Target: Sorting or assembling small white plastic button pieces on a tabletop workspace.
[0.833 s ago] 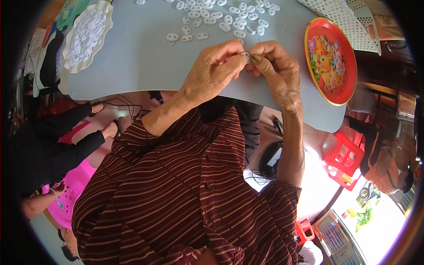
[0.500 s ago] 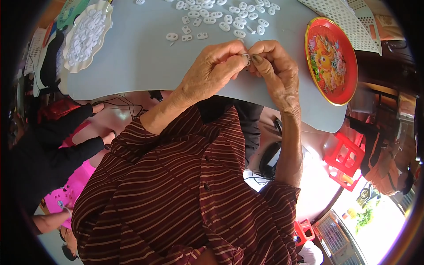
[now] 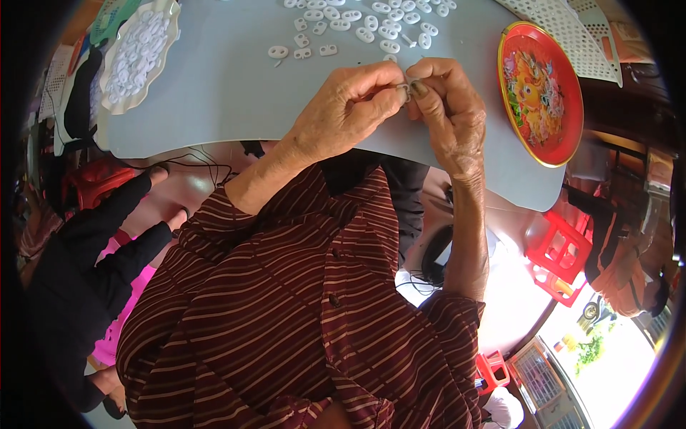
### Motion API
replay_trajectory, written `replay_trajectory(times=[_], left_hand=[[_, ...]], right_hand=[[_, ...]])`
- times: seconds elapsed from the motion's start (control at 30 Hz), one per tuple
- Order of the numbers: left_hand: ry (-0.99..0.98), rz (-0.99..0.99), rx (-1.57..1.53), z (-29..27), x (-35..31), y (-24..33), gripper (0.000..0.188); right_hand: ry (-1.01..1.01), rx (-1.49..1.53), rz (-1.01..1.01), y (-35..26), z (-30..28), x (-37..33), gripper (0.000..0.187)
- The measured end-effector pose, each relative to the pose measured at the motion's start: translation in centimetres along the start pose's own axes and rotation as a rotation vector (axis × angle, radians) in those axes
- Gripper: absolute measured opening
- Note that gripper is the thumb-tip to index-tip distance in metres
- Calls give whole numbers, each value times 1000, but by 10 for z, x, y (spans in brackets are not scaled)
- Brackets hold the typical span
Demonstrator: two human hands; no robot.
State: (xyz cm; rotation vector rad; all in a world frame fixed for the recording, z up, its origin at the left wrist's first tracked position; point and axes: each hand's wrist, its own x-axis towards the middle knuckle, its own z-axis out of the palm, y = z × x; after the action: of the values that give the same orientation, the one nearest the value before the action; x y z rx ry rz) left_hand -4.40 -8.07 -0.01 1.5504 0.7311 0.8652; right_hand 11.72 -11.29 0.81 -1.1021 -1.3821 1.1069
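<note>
My left hand (image 3: 350,107) and my right hand (image 3: 450,114) meet over the near edge of the grey table, thumbs and forefingers pinched together. Between the fingertips shows a small pale plastic piece (image 3: 408,89), mostly covered, so its full shape is hidden. Just beyond the hands lie several loose white oval plastic pieces with two holes (image 3: 278,52). Among them is a little white peg-like part (image 3: 408,41).
On the left stands a scalloped cream dish (image 3: 170,44) heaped with white pieces (image 3: 136,61). A red round tray with a gold rim (image 3: 568,143) lies at the right, beside a white perforated basket (image 3: 564,43). Red stools (image 3: 559,247) and other people are around the table.
Both hands keep their pinch together, with small finger shifts, and sit slightly farther right in the picture. At the left, the person in black has changed posture.
</note>
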Motion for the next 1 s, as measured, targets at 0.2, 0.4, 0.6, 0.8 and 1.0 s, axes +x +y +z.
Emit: replay_trajectory(times=[0.2,0.4,0.6,0.8,1.0], left_hand=[[-26,21,-17,-1,0,-2,15],[55,10,-101,3,1,-5,19],[87,25,-136,4,1,-7,21],[88,5,-105,5,-1,-4,19],[147,111,127,9,-4,2,13]], right_hand=[[36,-20,28,2,1,-1,10],[6,71,96,-1,-4,0,12],[31,155,102,1,-2,-1,15],[52,163,100,3,-3,0,12],[88,131,169,0,-2,0,14]])
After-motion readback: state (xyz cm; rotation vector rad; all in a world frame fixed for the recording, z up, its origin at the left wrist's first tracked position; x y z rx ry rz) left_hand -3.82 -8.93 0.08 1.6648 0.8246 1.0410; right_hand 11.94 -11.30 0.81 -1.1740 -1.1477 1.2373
